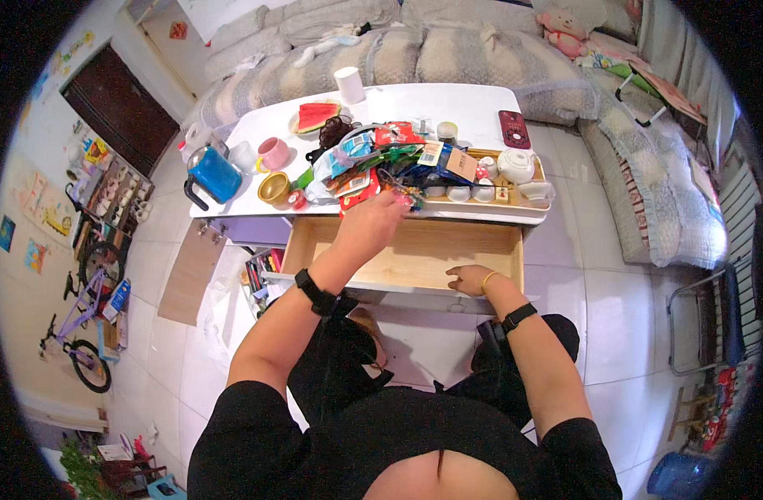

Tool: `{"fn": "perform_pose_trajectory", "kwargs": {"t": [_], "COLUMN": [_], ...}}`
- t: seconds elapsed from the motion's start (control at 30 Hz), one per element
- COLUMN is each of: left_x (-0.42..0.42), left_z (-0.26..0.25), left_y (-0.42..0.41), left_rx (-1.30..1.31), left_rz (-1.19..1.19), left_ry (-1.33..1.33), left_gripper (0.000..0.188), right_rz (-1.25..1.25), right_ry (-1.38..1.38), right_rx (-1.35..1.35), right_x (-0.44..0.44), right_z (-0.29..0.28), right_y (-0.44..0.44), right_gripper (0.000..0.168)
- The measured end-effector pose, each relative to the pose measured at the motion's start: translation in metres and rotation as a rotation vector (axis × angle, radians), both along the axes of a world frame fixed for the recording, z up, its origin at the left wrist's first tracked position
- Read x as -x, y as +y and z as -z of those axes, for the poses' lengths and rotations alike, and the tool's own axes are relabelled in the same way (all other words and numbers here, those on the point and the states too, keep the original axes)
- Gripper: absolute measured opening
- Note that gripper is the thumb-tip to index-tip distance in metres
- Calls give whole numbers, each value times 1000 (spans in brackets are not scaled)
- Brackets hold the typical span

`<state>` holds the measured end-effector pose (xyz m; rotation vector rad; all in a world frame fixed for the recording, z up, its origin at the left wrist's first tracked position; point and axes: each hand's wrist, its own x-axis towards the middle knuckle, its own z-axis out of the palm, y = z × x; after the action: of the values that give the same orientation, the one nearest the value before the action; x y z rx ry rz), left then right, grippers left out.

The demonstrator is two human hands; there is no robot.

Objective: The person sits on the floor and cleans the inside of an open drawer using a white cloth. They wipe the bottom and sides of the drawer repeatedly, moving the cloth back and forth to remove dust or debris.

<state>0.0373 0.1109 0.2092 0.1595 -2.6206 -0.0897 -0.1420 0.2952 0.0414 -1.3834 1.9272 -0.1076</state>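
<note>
My left hand [374, 226] reaches over the front edge of the white table [444, 103], its fingertips at the near side of a pile of packets and small things [381, 165]. It is slightly blurred, and what its fingers touch is hard to make out. Below the tabletop a wooden drawer [419, 250] is pulled out, its visible bottom bare. My right hand [472, 279] rests at the drawer's front edge near the right corner, fingers bent over the rim. To the right of the pile stands a wooden tea tray [540, 164] with a white teapot [515, 165] and small cups.
On the table's left are a blue kettle [214, 175], a pink mug [273, 153], a golden bowl [274, 189] and watermelon slices [319, 115] on a plate. A paper roll [349, 85] stands at the back, a red phone-like object [514, 129] at right. A sofa [469, 53] lies behind.
</note>
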Motion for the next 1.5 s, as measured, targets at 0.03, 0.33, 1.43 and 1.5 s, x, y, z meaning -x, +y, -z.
{"fn": "perform_pose_trajectory", "kwargs": {"t": [0.03, 0.33, 1.43, 1.5], "left_x": [1, 16, 121, 121], "left_z": [-4, -5, 31, 30], "left_y": [1, -3, -51, -51], "left_rx": [-12, -163, 214, 217], "left_rz": [8, -11, -86, -68], "left_ry": [42, 330, 292, 292], "left_gripper": [13, 5, 9, 9], "right_rz": [45, 211, 348, 357], "right_ry": [-29, -20, 76, 80], "right_rx": [1, 82, 98, 99], "right_x": [-5, -10, -22, -21], "right_z": [-1, 39, 2, 5], "right_y": [-1, 4, 5, 4], "right_gripper": [52, 48, 37, 38]}}
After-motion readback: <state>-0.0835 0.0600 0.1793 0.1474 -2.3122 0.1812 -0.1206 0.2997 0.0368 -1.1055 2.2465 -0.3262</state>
